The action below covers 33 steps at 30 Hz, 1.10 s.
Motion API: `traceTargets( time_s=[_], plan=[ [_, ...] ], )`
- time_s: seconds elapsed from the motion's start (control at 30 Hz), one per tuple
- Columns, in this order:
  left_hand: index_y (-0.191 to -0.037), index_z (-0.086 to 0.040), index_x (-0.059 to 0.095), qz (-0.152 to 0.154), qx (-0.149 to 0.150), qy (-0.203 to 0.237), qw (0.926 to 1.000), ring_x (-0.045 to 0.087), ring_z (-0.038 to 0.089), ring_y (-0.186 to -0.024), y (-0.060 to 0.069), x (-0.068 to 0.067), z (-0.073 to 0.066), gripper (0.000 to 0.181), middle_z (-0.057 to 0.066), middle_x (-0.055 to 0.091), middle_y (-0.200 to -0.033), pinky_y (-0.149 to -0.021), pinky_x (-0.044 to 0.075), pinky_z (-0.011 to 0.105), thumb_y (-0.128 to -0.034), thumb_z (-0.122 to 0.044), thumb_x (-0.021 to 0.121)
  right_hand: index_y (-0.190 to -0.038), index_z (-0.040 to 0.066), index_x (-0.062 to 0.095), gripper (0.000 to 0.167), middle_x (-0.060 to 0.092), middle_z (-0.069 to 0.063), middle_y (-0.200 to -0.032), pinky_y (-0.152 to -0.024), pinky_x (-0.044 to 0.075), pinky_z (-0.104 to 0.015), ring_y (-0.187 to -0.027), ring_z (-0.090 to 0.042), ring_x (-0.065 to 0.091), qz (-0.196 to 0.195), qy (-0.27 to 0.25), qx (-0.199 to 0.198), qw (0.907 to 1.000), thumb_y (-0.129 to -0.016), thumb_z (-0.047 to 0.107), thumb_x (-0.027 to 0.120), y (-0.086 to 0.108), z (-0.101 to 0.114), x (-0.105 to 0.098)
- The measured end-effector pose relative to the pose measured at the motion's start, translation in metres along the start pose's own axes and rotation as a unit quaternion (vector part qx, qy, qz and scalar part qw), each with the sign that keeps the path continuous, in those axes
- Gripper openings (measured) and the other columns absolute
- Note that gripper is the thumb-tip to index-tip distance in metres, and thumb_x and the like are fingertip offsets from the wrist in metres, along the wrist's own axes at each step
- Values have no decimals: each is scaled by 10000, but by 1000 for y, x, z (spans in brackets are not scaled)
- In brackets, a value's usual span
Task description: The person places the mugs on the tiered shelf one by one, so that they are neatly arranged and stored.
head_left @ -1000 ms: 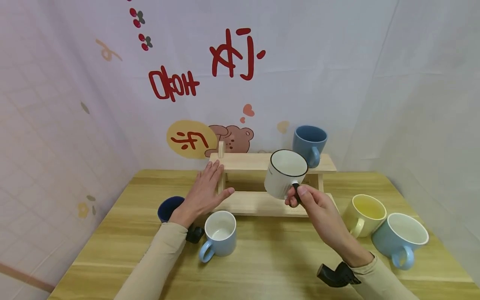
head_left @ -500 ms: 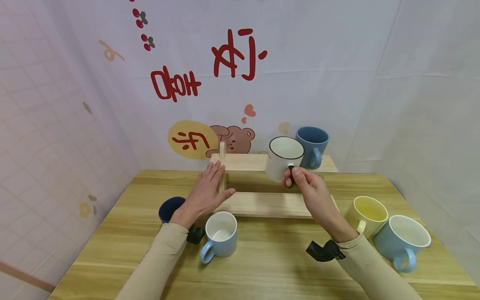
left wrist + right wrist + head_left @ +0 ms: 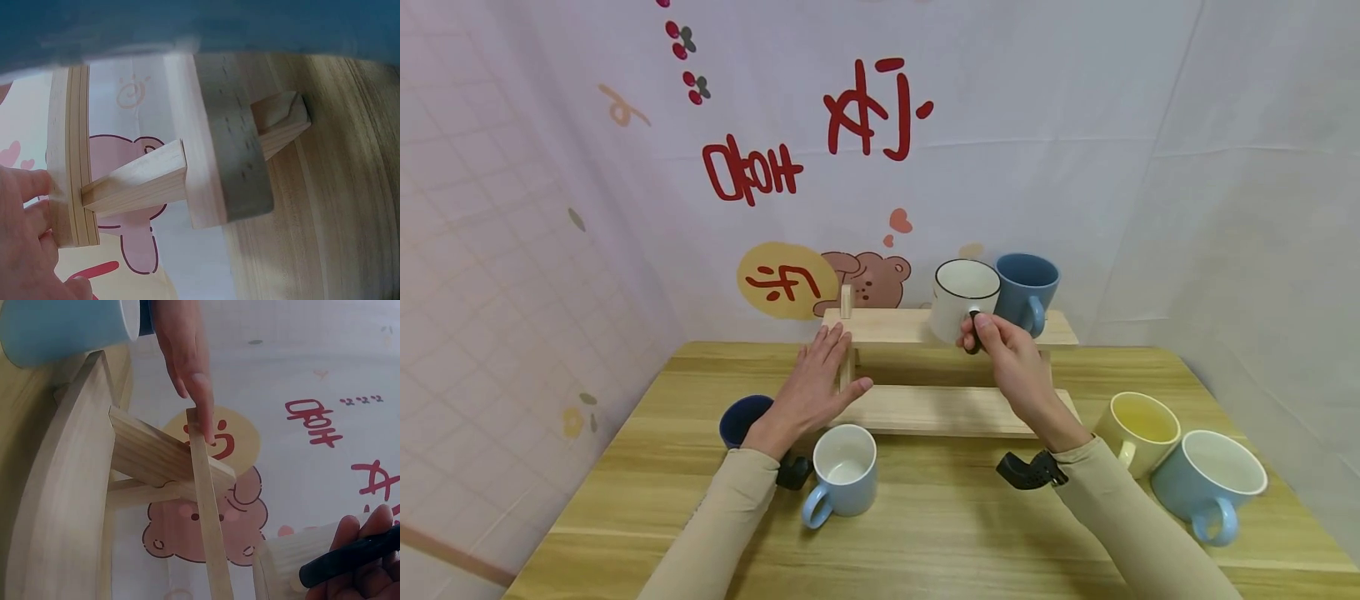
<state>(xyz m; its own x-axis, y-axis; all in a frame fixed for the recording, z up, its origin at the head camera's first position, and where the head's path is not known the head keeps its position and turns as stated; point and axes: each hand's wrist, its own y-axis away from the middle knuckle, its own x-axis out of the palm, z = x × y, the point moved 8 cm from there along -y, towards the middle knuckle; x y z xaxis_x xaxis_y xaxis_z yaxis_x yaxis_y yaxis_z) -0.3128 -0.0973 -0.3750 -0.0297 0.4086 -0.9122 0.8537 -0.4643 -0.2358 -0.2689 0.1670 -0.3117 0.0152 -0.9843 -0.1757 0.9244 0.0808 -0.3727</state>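
At the upper shelf [image 3: 887,325], beside a blue mug [image 3: 1013,302], the right hand [image 3: 1017,357] pinches a white mug [image 3: 949,315] by its black handle [image 3: 975,335], seemingly placing it; release calls for level seating (contact unclear). The left hand [image 3: 811,382], fingers straight, touches the shelf's end.

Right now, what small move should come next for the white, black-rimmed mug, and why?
The right hand should probably lower the white mug onto the pale wooden upper shelf: it grips the curved black handle, and the right wrist view appears to show a gap beneath the mug.
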Motion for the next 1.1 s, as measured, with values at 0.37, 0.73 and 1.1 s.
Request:
traceTargets(
  time_s=[0.37,0.73,1.1],
  plan=[
    [-1640,-37,249,-34,-24,-11,10000,46,330,-1594,-2,-1,-3,893,138,151,-1723,-1245,76,597,-1008,-600,531,-1147,-126,586,466,593,-116,-928,-980,466,-244,-992,-183,618,-71,-301,52,9995,-1131,315,437,-20,-13,1],
    [-1646,-48,236,30,-82,12,10000,25,325,-1595,-4,-3,-4,897,130,135,-1728,-1245,57,595,-1007,-605,528,-1178,-125,598,504,622,-190,-998,-986,460,-252,-1037,-202,613,-4,-113,164,9998,-1128,349,435,-31,-23,1],
    [-1646,-40,225,32,-42,-23,10000,0,329,-1595,-2,-1,-4,908,131,95,-1732,-1235,96,634,-1009,-613,525,-1249,-9,681,516,719,-173,-1166,-1120,404,-437,-1192,-233,603,-57,488,281,9984,-1102,441,475,-25,-26,-4]
  ],
)
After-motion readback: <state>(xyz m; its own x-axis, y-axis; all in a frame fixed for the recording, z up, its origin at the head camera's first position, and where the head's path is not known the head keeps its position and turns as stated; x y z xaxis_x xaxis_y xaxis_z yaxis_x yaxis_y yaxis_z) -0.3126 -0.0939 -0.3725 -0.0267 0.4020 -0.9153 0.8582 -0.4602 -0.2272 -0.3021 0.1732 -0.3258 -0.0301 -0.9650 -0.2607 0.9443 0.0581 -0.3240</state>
